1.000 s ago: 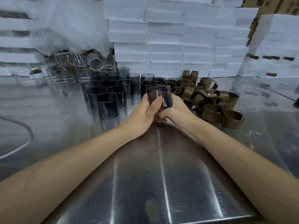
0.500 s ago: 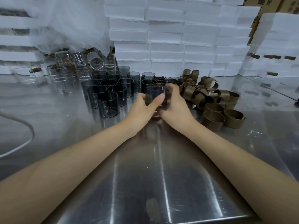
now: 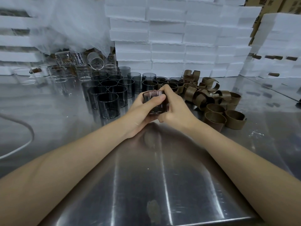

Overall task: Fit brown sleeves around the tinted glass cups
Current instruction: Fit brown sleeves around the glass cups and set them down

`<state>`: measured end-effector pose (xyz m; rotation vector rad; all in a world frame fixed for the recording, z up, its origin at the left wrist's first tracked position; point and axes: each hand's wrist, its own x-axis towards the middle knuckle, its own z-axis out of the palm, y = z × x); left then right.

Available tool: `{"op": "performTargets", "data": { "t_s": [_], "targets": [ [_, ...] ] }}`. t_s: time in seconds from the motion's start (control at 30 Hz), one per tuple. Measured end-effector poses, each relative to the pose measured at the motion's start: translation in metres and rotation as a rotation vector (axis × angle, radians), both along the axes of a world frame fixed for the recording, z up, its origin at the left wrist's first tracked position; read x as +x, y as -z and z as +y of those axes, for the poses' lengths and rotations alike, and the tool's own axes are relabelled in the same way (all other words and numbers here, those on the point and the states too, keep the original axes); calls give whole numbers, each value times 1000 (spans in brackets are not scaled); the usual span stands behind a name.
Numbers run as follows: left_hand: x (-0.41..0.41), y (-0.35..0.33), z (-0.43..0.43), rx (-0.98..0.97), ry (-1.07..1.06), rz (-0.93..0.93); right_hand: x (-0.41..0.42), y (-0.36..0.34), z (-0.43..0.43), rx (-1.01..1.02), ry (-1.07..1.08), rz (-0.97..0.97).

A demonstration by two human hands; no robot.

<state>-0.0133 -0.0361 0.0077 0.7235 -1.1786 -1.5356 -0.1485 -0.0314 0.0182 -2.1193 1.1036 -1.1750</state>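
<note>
The tinted glass cup [image 3: 154, 103] sat low over the tabletop [image 3: 162, 176], clasped between both hands; whether its base touched the steel could not be told. It looked thin-walled, light and rigid, smooth enough to slip and likely to chip at the rim, so the side wall seemed the safest place to hold it. Its wall had a brownish cast that suggested a brown sleeve [image 3: 160, 110] around it, though how fully it was seated could not be made out. The left hand [image 3: 138, 113] was curled round the cup from the left, its thumb lying across the near wall. The right hand [image 3: 176, 110] was wrapped round the other side, with fingers hooked over the far rim. To the right lay the loose sleeves [image 3: 216, 105] in a heap, curled strips that looked pliable and light. To the left stood the bare tinted cups [image 3: 107, 100] in rows, with clear glasses [image 3: 65, 72] beyond them and white foam boxes [image 3: 162, 38] stacked behind.
</note>
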Motion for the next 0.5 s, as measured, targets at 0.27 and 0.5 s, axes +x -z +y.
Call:
{"op": "performTargets", "data": {
  "t_s": [0.27, 0.5],
  "targets": [
    [-5, 6, -5, -131, -175, -121, 5, -4, -1, -149, 199, 134],
    [-3, 5, -7, -92, -136, -45, 2, 0, 2, -120, 216, 191]
  ]
}}
